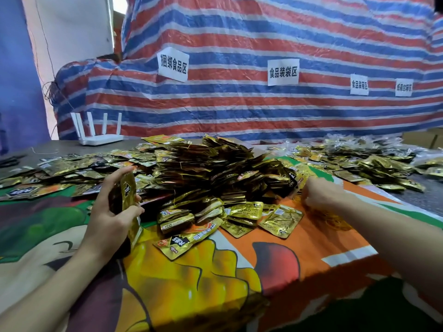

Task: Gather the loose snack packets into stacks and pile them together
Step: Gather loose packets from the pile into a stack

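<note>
Left grip (112, 219) clasps an upright packet stack (127, 190); right grip (321, 194), blurred at centre-right beside the heap (215, 168), closure unclear, should feed packets edge-aligned.

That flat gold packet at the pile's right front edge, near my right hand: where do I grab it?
Pinch the flat gold packet by its near-right edge, coming in from the right with the right hand. That edge lies free on the orange cloth; its left side meets the pile.
</note>
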Motion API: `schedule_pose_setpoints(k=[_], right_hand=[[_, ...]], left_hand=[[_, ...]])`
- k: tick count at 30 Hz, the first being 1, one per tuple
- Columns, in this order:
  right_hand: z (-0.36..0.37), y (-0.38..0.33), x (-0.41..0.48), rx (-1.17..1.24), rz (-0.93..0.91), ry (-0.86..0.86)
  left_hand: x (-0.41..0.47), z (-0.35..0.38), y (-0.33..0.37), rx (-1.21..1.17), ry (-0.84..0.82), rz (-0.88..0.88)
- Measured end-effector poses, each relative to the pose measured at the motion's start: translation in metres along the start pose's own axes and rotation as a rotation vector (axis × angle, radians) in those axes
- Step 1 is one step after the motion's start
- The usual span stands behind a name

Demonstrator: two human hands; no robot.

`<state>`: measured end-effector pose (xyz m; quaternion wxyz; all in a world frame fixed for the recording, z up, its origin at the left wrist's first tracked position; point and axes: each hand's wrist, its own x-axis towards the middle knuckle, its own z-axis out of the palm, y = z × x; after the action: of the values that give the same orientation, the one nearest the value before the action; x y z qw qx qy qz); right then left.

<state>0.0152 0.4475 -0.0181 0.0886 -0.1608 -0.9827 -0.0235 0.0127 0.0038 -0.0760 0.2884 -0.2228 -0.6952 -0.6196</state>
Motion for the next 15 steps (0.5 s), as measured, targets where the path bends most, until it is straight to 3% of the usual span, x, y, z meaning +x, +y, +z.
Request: schedule_pose_setpoints(k=[15], right_hand=[[-0.007,-0.018,0.003,-0.001,0.017,0.081]], left_hand=[[0.001,0.0,0.003,-0.017,0.005,-0.007]])
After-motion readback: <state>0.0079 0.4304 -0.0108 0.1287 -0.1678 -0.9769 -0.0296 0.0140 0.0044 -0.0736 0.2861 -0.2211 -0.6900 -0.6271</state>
